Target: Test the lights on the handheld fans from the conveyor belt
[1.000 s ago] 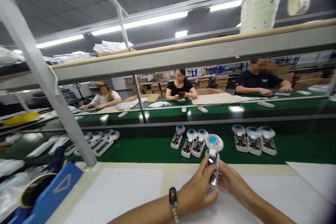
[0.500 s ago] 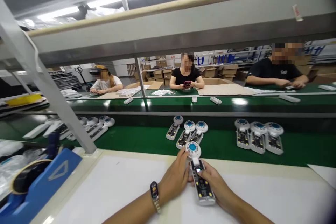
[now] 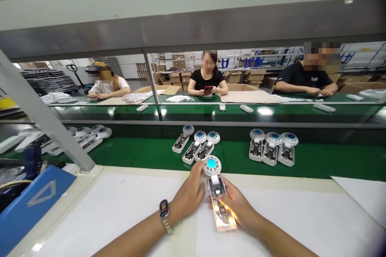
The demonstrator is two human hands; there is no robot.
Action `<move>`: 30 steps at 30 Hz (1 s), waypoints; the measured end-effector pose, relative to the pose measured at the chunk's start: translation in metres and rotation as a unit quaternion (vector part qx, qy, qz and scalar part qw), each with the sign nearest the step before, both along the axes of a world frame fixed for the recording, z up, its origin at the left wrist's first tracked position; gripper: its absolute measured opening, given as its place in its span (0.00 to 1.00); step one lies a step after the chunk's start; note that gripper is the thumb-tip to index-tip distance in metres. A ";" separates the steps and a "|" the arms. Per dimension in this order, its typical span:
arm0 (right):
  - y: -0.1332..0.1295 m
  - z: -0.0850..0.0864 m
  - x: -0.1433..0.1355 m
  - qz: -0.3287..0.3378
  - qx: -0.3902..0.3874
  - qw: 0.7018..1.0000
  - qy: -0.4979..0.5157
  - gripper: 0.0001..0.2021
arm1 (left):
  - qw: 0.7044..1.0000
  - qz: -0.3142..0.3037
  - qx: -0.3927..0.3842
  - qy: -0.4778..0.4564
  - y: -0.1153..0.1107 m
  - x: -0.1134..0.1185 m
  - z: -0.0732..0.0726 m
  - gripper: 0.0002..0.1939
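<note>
Two hands are holding one small handheld fan on a white table.

Both hands are gripping the fan (image 3: 217,196), which is lying flat on the table (image 3: 120,217) with its round blue-centred head pointing away from the person and its open handle glowing; the left hand (image 3: 188,196) is pressing against the handle's left side with its fingers reaching up to the head, and the right hand (image 3: 238,207) is cradling the handle from the right. Just beyond the hands, three more fans (image 3: 196,146) are lying side by side on the green belt (image 3: 150,154), with another three (image 3: 273,147) further to the right.
</note>
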State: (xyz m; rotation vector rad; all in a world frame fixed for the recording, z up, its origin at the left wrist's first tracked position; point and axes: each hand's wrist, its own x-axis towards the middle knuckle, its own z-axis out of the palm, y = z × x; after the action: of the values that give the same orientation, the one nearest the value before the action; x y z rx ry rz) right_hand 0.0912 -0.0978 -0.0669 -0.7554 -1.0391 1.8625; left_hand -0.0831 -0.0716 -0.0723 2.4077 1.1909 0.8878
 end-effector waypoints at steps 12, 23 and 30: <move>-0.002 -0.006 0.002 0.013 0.035 0.999 0.025 0.28 | 1.000 0.005 -0.026 0.013 -0.002 0.003 0.003 0.33; -0.002 -0.005 0.003 0.051 0.043 0.996 0.056 0.34 | 0.999 0.012 -0.052 0.005 -0.003 0.004 0.007 0.33; -0.002 -0.005 0.003 0.060 0.050 0.995 0.055 0.35 | 0.998 0.012 -0.059 0.003 -0.002 0.003 0.007 0.32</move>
State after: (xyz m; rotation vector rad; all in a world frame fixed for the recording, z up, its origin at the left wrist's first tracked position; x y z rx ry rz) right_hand 0.0947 -0.0995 -0.0720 -0.5361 -1.1180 1.9147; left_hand -0.0798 -0.0741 -0.0650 2.3083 1.2399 0.7947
